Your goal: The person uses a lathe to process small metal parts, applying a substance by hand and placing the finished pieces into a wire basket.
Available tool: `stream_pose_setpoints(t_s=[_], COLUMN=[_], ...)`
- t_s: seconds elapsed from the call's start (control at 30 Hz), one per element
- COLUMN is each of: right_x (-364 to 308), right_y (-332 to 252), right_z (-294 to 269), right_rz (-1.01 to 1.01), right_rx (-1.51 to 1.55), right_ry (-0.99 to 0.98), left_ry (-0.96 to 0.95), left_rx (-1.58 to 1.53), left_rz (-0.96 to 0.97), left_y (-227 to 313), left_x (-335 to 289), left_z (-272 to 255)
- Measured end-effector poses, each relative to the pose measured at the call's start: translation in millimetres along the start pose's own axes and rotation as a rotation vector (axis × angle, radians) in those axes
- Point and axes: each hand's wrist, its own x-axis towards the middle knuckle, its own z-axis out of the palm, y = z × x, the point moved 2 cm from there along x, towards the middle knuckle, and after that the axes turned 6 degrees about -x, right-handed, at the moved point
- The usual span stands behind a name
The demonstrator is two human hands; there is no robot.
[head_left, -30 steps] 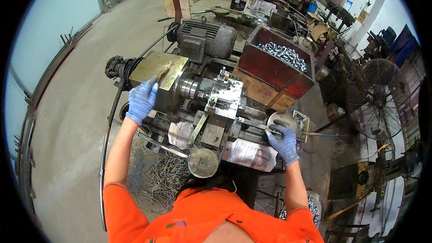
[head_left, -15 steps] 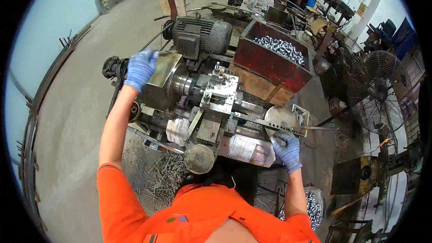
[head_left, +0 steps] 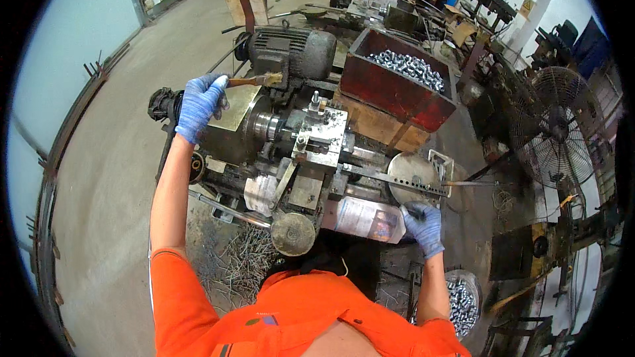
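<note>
My left hand (head_left: 200, 104), in a blue glove, is closed around the handle of a brush (head_left: 250, 81). The bristles point right, above the flat metal plate (head_left: 238, 111) on top of the lathe's headstock. Right of that plate are the shiny spindle (head_left: 268, 127) and the metal tool block (head_left: 324, 133), with dark chips on it. My gloved right hand (head_left: 424, 227) is at the right corner of a printed sheet (head_left: 364, 220), below a round metal disc (head_left: 411, 175). Its fingers are curled; whatever is in them is hidden.
Behind the lathe a red bin (head_left: 397, 89) holds many small metal parts. A motor (head_left: 294, 53) stands at the back left. A caged fan (head_left: 557, 125) is at the right. Metal scraps (head_left: 245, 261) cover the floor near me, and a container of parts (head_left: 463, 301) is at lower right.
My left hand has lifted slightly off the plate, and the brush now shows clearly in it. My right hand has stayed in nearly the same place; the view has shifted slightly.
</note>
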Motion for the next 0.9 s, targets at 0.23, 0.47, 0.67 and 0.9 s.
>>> stream_pose_setpoints(t_s=[0.23,0.47,0.67,0.9], right_x=[1,-5,-11,-16], right_y=[-16,-6,-15,1], right_z=[-2,4,0,9], right_rz=[-0.102,-0.054,-0.002,0.055], right_rx=[-0.044,-0.029,-0.084,0.005], right_ry=[0.093,0.03,0.017,-0.021], left_ry=[-0.047,-0.022,0.016,-0.179], left_rx=[-0.029,0.617,0.707,0.953], left_rz=[0.053,0.577,0.556,0.523], left_y=[1,-35,-76,-98], left_x=[-16,-70,-94,-112], left_z=[10,50,73,88])
